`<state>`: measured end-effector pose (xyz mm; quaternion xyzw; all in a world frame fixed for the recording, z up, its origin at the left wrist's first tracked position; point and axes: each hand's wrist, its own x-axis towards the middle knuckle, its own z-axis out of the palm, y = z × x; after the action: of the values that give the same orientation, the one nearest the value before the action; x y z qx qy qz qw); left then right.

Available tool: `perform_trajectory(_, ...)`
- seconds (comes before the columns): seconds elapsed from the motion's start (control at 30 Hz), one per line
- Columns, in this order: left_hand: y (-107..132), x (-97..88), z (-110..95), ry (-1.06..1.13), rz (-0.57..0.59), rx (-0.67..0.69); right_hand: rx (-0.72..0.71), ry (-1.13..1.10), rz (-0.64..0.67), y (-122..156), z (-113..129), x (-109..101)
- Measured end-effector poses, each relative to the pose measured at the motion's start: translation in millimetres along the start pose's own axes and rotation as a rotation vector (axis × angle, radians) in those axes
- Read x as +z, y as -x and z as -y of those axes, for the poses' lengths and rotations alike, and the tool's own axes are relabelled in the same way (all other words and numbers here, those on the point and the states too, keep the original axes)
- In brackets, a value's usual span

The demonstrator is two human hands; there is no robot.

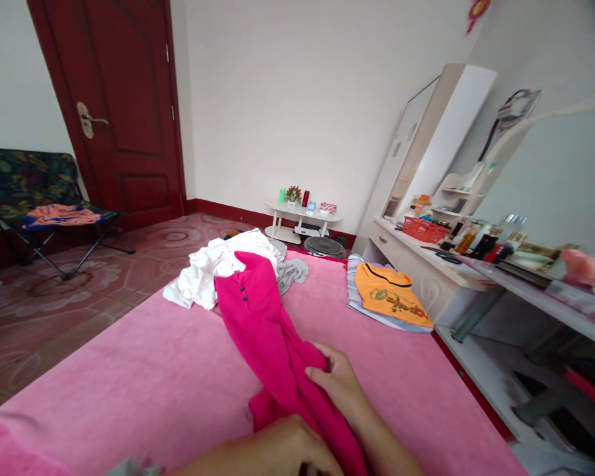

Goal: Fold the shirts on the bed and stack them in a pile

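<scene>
- Head view, location: the magenta garment [258, 330] lies lengthwise on the pink cover [168, 377], from the white clothes [208, 268] at its far end to the lower edge of the view.
- Head view, right hand [338, 382]: placed at the garment's right edge, thumb and fingers narrowed on the fabric; it appears to hold that edge.
- Head view, left hand [292, 444]: lies over the near part of the garment with curled fingers. Its fingertips are partly cut off, so whether it grips cloth cannot be told.
- Step in hand, judged as handling and straightening the garment: maintain a light pinch at the edge and draw the layers out evenly. Avoid a hard pull; the far end could drag the white clothes along.
- Smooth the lengthwise creases outward with a flat palm. Check the bunched portion on the left, beside the left hand, for trapped layers.
- Appearance: plain, saturated magenta, long and narrow as it lies, with soft folds along its length. Two small dark buttons [244, 299] show near the far end. The cloth looks soft and likely creases easily; the garment type cannot be confirmed.
</scene>
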<state>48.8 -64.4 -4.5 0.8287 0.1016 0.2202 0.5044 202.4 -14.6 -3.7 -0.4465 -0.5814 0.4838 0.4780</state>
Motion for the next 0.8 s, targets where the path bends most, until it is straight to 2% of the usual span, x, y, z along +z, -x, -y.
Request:
perform_trajectory(0.07, 2.8, -11.7, -7.2, 0.051, -0.179, -0.084, -0.010, -0.056, -0.156, -2.3, 12.4, -12.1)
perform_trajectory(0.13, 4.0, -24.1, -8.7, 0.068, -0.437, -0.151, -0.020, -0.162, -0.404, -6.6, 22.0, -34.3)
perform_trajectory(0.23, 3.7, -41.3, 5.1, 0.088, -0.763, -0.221, -0.014, -0.378, -0.701, -12.5, 30.5, -72.4)
perform_trajectory(0.3, 3.6, -51.5, 19.7, 0.139, -0.919, -0.245, -0.022, -0.464, -0.812, -13.2, 36.2, -88.3)
perform_trajectory(0.37, 4.5, -60.4, 32.3, 0.232, -1.049, -0.252, -0.043, -0.467, -0.826, -9.1, 46.3, -90.2)
perform_trajectory(0.43, 6.3, -67.7, 39.5, 0.302, -1.146, -0.248, -0.042, -0.377, -0.699, 0.2, 62.8, -78.5)
perform_trajectory(0.47, 7.5, -70.5, 41.0, 0.330, -1.174, -0.246, -0.029, -0.291, -0.562, 6.4, 73.2, -69.4)
perform_trajectory(0.6, 12.0, -77.4, 38.7, 0.435, -1.207, -0.263, -0.023, 0.174, 0.231, 29.2, 113.0, -35.2)
perform_trajectory(0.67, 12.8, -79.3, 38.1, 0.441, -1.228, -0.284, -0.020, 0.251, 0.490, 31.6, 118.6, -29.9)
perform_trajectory(0.7, 12.8, -80.1, 39.1, 0.422, -1.242, -0.297, -0.003, 0.234, 0.541, 29.7, 115.5, -30.4)
perform_trajectory(0.73, 12.7, -81.0, 41.1, 0.387, -1.256, -0.314, 0.022, 0.204, 0.536, 25.9, 108.5, -32.3)
perform_trajectory(0.8, 12.6, -82.5, 46.7, 0.261, -1.257, -0.345, 0.046, 0.172, 0.389, 15.2, 85.1, -37.1)
